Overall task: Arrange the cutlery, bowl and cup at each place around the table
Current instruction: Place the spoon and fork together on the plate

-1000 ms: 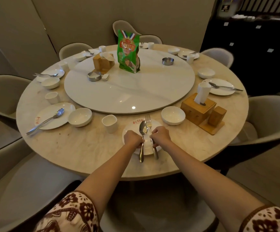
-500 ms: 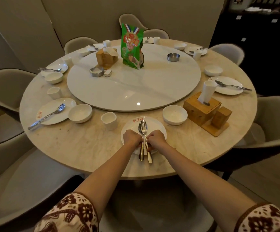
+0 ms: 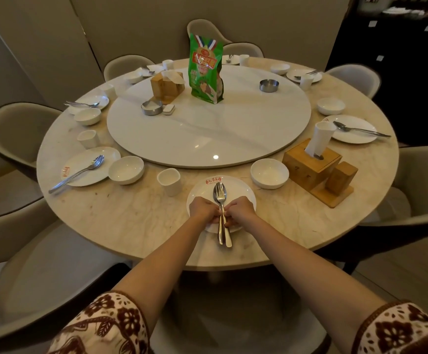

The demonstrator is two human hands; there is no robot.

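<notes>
Since the earlier frame the spoon (image 3: pixel 220 237) and fork (image 3: pixel 228 240) have been drawn together. They lay side by side with a gap; now their heads overlap on the plate (image 3: pixel 243 192) and the handles almost touch. Both hands have closed in with them.

The left hand (image 3: pixel 204 209) has a narrow grip, fingers curled and pinching the spoon handle from its side. The right hand (image 3: pixel 241 210) does the same to the fork handle. The two sets of knuckles nearly meet over the near half of the plate. Which fingertips actually bear on the metal is hidden under the hands.

The pair lies across the plate pointing toward the middle of the bench (image 3: pixel 131 221). Both handle ends stick out past the plate's near rim, toward the near edge of the bench.

The likeliest slip is in the stack itself. It is smooth metal on smooth metal over glazed china, so the fork could skate off the spoon and splay if one hand lets go first or unevenly. The overhanging handles are the second worry. A press on them could lever the heads up, or a nudge could send the pair off the rim and toward the bench edge. Weight on the near rim might also tip or shift the plate.

The cup (image 3: pixel 169 181) stands just beside the plate on the left and the bowl (image 3: pixel 269 173) just beyond it on the right. A wide withdrawing wrist could knock either.
</notes>
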